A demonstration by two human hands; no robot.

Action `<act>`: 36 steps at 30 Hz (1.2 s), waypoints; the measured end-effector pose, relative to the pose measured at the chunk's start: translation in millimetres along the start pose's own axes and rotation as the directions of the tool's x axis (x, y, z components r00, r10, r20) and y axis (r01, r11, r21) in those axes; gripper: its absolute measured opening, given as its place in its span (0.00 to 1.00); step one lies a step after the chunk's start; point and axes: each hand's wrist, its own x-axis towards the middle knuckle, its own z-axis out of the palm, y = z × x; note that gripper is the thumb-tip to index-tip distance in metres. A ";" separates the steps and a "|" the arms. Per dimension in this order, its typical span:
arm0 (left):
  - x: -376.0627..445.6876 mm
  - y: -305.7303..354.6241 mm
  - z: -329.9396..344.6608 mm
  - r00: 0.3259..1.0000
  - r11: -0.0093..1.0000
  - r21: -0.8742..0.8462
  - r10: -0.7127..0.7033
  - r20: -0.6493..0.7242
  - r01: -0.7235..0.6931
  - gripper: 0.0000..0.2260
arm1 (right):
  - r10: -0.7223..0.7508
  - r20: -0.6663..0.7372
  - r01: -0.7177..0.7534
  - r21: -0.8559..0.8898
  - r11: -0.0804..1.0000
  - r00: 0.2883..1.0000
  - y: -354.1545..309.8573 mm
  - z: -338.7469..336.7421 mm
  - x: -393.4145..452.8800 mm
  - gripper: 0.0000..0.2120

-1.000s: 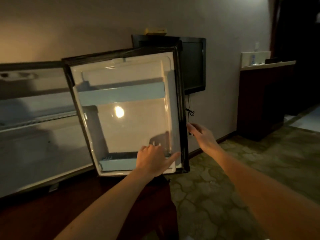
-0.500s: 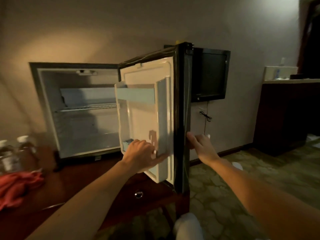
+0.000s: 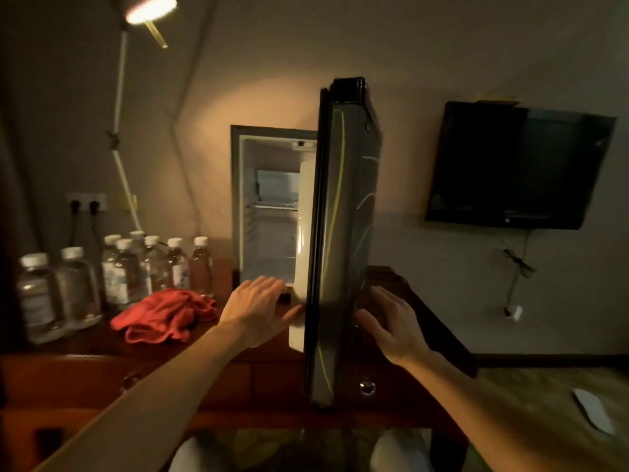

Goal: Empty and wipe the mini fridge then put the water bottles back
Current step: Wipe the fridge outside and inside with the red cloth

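The mini fridge (image 3: 269,199) stands on a wooden desk with its inside bare and white. Its black door (image 3: 343,233) hangs open, edge-on toward me. My left hand (image 3: 262,311) lies with straight fingers on the white inner face of the door, low down. My right hand (image 3: 391,321) is spread open against the door's black outer face, opposite the left hand. Several water bottles (image 3: 126,270) with white caps stand on the desk at the left. A red cloth (image 3: 163,315) lies crumpled in front of them.
The wooden desk (image 3: 85,373) has drawers with metal knobs. A dark television (image 3: 514,165) hangs on the wall at the right. A lit lamp (image 3: 149,8) on a jointed arm is at the upper left, above a wall socket (image 3: 86,202). A white slipper (image 3: 592,410) lies on the floor.
The door has swung from facing me to edge-on, partly toward the fridge. My view has shifted left and back, so the bottles, cloth and lamp now show. Both hands stayed on the door.
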 end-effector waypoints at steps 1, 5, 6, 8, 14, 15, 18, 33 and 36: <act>-6.4 -12.5 1.4 0.999 0.999 0.012 -0.042 -0.006 0.042 0.25 | -0.015 0.020 0.015 -0.004 1.000 1.000 -3.0 9.4 4.0 0.20; -34.3 -52.4 5.9 0.984 0.983 0.048 -0.176 -0.015 0.176 0.23 | -0.057 0.125 0.060 -0.023 0.998 0.991 -5.3 52.0 23.1 0.23; -40.3 -60.3 7.6 0.980 0.979 0.053 -0.199 -0.004 0.199 0.21 | -0.067 0.148 0.073 -0.037 0.997 0.987 -4.8 63.2 28.4 0.26; -49.4 -74.2 11.8 0.972 0.971 0.057 -0.234 0.012 0.233 0.20 | -0.076 0.197 0.095 -0.090 0.991 0.978 -7.7 84.1 39.9 0.29; -61.8 -109.4 25.7 0.954 0.952 0.096 -0.297 0.043 0.291 0.20 | -0.050 0.310 0.141 -0.278 0.950 0.949 -16.1 148.3 69.4 0.29; -61.9 -115.3 28.4 0.953 0.950 0.101 -0.300 0.048 0.295 0.18 | -0.026 0.326 0.130 -0.301 0.945 0.945 -16.2 159.0 74.0 0.27; -58.6 -131.3 35.6 0.951 0.949 0.102 -0.306 0.055 0.299 0.16 | 0.063 0.385 0.081 -0.347 0.934 0.921 -15.9 186.5 88.4 0.24; -40.6 -220.6 83.6 0.956 0.947 0.127 -0.294 -0.023 0.294 0.18 | 0.303 0.437 -0.087 -0.448 0.890 0.847 28.6 302.3 146.7 0.29; -40.5 -230.0 88.4 0.946 0.940 0.110 -0.320 -0.049 0.323 0.23 | 0.224 0.503 -0.065 -0.313 0.947 0.835 28.4 325.1 148.8 0.32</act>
